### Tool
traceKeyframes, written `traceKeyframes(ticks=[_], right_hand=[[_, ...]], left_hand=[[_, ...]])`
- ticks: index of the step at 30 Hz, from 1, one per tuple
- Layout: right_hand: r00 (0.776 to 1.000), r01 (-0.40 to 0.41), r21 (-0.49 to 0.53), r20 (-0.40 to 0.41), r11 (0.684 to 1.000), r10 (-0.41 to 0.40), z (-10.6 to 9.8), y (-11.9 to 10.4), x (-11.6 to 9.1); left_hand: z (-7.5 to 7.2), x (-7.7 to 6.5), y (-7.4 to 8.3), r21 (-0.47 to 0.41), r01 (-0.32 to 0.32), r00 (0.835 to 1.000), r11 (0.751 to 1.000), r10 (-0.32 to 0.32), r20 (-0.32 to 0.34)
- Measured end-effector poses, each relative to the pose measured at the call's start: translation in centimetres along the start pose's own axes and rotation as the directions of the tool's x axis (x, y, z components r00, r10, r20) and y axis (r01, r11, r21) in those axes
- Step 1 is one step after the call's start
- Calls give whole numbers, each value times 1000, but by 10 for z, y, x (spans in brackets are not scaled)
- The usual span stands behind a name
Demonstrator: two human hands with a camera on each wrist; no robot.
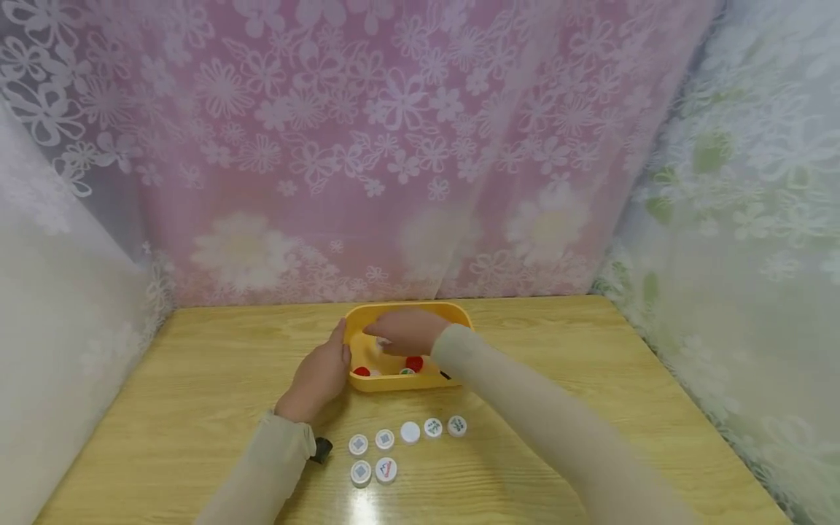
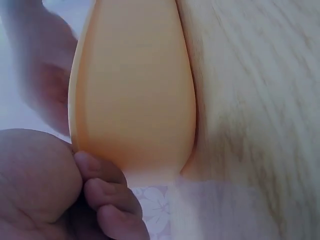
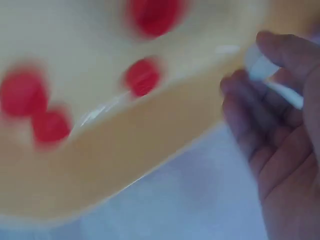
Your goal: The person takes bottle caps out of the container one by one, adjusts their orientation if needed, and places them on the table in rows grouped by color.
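Observation:
A yellow plastic tub [image 1: 407,383] stands on the wooden table with red caps [image 1: 414,363] inside it. My left hand [image 1: 321,375] grips the tub's left end, its thumb and curled fingers at the rim in the left wrist view. My right hand [image 1: 410,332] reaches over the tub's interior. Between its thumb and fingers it pinches a white bottle cap [image 3: 260,65], and a second white edge shows lower in the palm. Several red caps [image 3: 142,77] look blurred in the right wrist view. A green-and-white cap [image 1: 407,371] lies near the tub's front wall.
In front of the tub, white bottle caps [image 1: 410,432] lie in two rows, some with printed tops. The wooden table [image 1: 545,350] reaches back to a pink flowered curtain [image 1: 394,146]. A pale curtain [image 1: 741,219] hangs along the right side.

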State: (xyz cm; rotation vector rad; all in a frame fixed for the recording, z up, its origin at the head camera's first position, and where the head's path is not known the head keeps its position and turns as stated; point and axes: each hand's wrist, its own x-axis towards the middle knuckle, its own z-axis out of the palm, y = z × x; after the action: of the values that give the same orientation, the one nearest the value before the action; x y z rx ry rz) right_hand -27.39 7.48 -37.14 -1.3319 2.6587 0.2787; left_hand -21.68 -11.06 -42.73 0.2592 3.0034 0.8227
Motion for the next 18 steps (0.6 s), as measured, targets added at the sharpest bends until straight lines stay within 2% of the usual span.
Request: traceKeyframes(ticks=[2,4,7,9,12,16,18], right_hand=[[988,36,71,-151,997,-25,-7,-9,-27],[958,80,135,-283,988,-39,-12,-25,-53],[918,110,269,-398,957,7,-6,-45,-85],[913,83,356,-401,931,72,0,-55,-100],[924,-3,434,-344,901,168,11,-63,-114],[932,-127,455,-250,882,263,17,-68,-123],[933,-163,430,-227,888,281,18,-70,-126]], left_hand=[[-3,1,-1,-11,2,1000,1000,-1,13],[-7,0,-3,-16,-3,999,1000,4,33],[-15,-4,-5,-49,7,996,999,-2,93],[-22,-8,-4,-97,24,987,995,-9,158],[-30,-12,-1,-148,39,973,988,-4,230],[-33,-12,5,-164,23,969,986,18,247],[-32,-12,6,-148,24,970,989,13,242]])
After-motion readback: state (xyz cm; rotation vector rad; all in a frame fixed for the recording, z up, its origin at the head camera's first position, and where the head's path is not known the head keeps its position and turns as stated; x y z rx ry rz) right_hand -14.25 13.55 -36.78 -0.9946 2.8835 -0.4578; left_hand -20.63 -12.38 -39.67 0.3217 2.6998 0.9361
